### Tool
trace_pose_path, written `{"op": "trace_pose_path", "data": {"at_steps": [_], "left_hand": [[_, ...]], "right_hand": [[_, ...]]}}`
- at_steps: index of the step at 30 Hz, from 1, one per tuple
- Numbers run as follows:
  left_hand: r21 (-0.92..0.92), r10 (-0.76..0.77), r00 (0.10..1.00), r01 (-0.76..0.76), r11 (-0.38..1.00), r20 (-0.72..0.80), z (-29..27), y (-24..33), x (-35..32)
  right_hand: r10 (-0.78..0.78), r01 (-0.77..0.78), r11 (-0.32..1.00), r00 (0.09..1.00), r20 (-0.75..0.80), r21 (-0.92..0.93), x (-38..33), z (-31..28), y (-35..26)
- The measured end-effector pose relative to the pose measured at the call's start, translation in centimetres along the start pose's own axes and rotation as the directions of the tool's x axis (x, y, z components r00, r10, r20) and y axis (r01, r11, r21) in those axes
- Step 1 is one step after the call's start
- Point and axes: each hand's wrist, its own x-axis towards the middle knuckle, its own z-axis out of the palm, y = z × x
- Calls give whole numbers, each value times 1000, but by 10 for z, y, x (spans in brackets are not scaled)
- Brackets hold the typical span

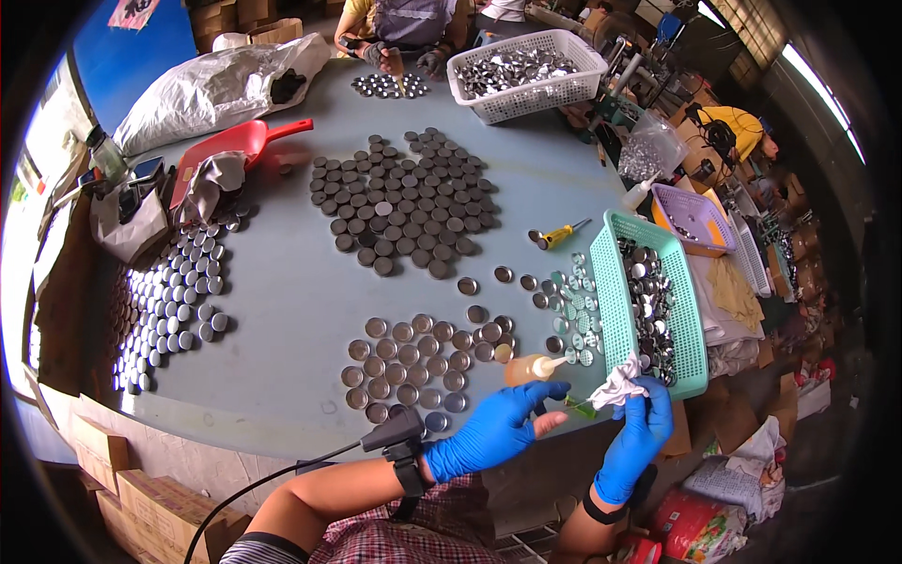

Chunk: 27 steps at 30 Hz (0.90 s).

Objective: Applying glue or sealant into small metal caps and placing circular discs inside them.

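My left hand (498,428), in a blue glove with the thumb tip bare, has its fingers and thumb apart near the table's front edge. My right hand (639,432), also in a blue glove, pinches a crumpled white cloth (618,383) beside the green basket (695,352). A small green piece (583,407) shows between the hands; I cannot tell what bears it. Just beyond my left fingers is an amber squeeze bottle (528,370) with a pale pointed nozzle. Shallow round metal caps (408,354) sit hollow side up left of the bottle.
Dark round caps (404,202) cover mid-table; silvery ones (178,296) lie left. A yellow screwdriver (561,235), clear green-patterned discs (576,315), a red dustpan (225,150) and a white basket (526,75) are around. Across the table a person's gloved hands (385,58) work over small parts.
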Motion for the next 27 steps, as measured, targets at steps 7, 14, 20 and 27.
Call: {"op": "trace_pose_path", "data": {"at_steps": [7, 14, 20, 27], "left_hand": [[222, -29, 996, 10, 975, 84, 18, -34, -10], [930, 109, 952, -303, 207, 286, 58, -87, 3], [957, 197, 954, -256, 140, 226, 44, -104, -13], [702, -31, 994, 94, 706, -102, -72, -42, -3]], "right_hand": [[-26, 22, 1000, 975, -220, -21, 21, -21, 42], [106, 19, 910, 955, 277, -414, 34, -6, 150], [-116, 155, 843, 988, 106, -516, 28, 1, 77], [3, -22, 999, 930, 367, 48, -19, 88, -21]]}}
